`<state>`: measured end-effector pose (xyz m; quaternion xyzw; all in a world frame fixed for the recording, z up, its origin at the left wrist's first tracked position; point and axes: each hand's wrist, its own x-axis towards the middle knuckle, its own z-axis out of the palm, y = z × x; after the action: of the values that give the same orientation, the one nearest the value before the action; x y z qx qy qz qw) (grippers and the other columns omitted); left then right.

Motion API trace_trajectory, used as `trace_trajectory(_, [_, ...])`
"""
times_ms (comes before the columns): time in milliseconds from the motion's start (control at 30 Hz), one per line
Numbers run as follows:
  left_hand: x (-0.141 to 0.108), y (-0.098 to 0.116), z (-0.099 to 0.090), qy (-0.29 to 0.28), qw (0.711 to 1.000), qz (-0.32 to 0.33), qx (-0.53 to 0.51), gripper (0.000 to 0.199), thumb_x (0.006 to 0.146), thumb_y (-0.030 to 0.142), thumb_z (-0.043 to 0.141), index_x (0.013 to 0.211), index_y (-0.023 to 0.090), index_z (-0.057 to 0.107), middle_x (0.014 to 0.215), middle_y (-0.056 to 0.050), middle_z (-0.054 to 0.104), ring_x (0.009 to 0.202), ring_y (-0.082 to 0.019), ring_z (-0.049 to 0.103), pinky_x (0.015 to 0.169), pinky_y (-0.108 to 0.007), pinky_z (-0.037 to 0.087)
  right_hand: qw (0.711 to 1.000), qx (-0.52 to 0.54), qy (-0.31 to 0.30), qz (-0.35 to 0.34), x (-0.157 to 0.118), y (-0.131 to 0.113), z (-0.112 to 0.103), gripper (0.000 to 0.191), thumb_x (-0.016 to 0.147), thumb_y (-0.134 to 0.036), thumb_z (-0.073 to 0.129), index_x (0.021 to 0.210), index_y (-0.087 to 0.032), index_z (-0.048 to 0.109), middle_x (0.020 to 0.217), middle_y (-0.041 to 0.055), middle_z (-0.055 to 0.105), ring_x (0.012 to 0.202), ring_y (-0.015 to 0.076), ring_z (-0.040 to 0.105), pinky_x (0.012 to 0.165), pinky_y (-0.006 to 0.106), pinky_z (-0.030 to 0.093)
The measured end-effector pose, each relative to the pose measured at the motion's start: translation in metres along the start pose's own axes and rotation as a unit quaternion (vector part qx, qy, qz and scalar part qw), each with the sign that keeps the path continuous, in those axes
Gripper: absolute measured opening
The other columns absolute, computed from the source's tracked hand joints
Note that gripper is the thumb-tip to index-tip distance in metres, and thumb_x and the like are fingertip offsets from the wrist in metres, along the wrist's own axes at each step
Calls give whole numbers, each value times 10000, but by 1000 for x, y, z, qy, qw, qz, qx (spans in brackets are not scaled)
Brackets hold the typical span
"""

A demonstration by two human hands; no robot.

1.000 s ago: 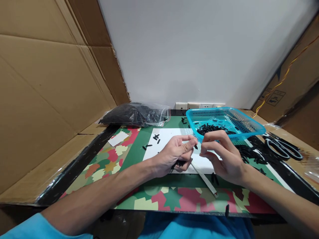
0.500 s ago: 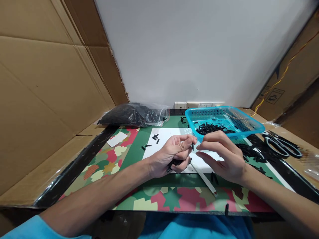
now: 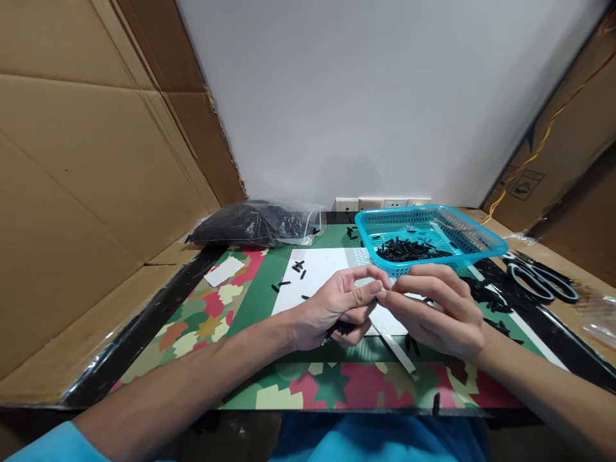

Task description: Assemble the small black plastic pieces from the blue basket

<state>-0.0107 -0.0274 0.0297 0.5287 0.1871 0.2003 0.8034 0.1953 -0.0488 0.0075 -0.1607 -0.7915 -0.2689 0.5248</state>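
Note:
My left hand (image 3: pixel 351 305) is curled around several small black pieces (image 3: pixel 341 328), which show below its fingers. Its thumb and forefinger pinch at the point where my right hand (image 3: pixel 436 308) meets them. The right fingertips are pressed together there; what lies between them is hidden. Beneath both hands is a white sheet (image 3: pixel 317 263) with a few loose black pieces (image 3: pixel 298 265) on its left part. A narrow white strip (image 3: pixel 394 350) lies slantwise just below the hands.
A blue basket (image 3: pixel 433 263) holding a heap of black pieces stands behind my right hand. Scissors (image 3: pixel 541 282) lie at the right, near more black pieces (image 3: pixel 486 295). A clear bag with black contents (image 3: pixel 250 224) rests back left. Cardboard walls (image 3: pixel 96 160) flank the table.
My right hand has moved left and its fingers have closed to meet the left fingertips. A black piece that stuck out of the left pinch is now mostly hidden.

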Motion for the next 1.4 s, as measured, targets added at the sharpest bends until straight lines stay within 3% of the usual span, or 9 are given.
trace_trajectory(167, [2, -1, -2, 22, 1000, 3, 10, 261, 956, 468, 608, 1037, 265, 464, 478, 161, 225, 339, -42, 175, 323, -120, 242, 999, 41, -18, 23, 7, -1, -1, 228, 835, -61, 714, 1040, -161, 718, 955, 97, 761, 916, 225, 720, 762, 352, 657])
trace_trajectory(267, [3, -2, -5, 39, 999, 16, 18, 279, 956, 500, 589, 976, 252, 465, 460, 148, 279, 312, -57, 267, 306, -126, 234, 997, 69, -19, 35, 8, 0, -4, 279, 841, -46, 695, 1105, -140, 693, 973, 102, 778, 973, 244, 751, 814, 367, 670])
trace_trajectory(333, [3, -1, -6, 41, 998, 28, 24, 325, 949, 535, 580, 906, 234, 464, 448, 140, 293, 302, -64, 307, 295, -130, 233, 996, 73, -4, 53, 7, 2, -6, 296, 833, -25, 700, 1110, -128, 695, 959, 104, 782, 939, 242, 766, 800, 352, 669])
trace_trajectory(500, [2, 0, -4, 43, 998, 48, 29, 312, 944, 504, 608, 896, 232, 463, 457, 144, 311, 296, -44, 272, 295, -129, 263, 989, 80, -23, 126, 5, 4, -4, 215, 881, -20, 682, 1040, -156, 732, 907, 87, 781, 721, 154, 744, 578, 235, 595])
trace_trajectory(700, [1, -1, -6, 41, 997, 61, 34, 224, 994, 435, 548, 927, 231, 484, 442, 142, 296, 295, -57, 296, 301, -142, 263, 976, 100, 28, 190, 0, 3, 5, 311, 850, -89, 781, 1126, -210, 703, 832, 5, 792, 686, 143, 757, 598, 227, 623])
trace_trajectory(967, [1, 1, -5, 61, 995, 71, 16, 229, 958, 390, 632, 887, 215, 502, 469, 143, 278, 316, -25, 222, 314, -126, 267, 974, 123, -8, 191, -1, 5, 2, 225, 896, -59, 711, 1072, -200, 699, 840, 13, 782, 685, 131, 744, 590, 229, 595])
trace_trajectory(1400, [1, 4, -4, 120, 987, 90, 59, 266, 926, 398, 676, 818, 194, 543, 435, 136, 261, 316, -25, 258, 340, -134, 271, 978, 93, -46, 179, -3, 7, 4, 178, 892, -42, 698, 1017, -168, 692, 833, 30, 768, 701, 135, 731, 600, 228, 567])
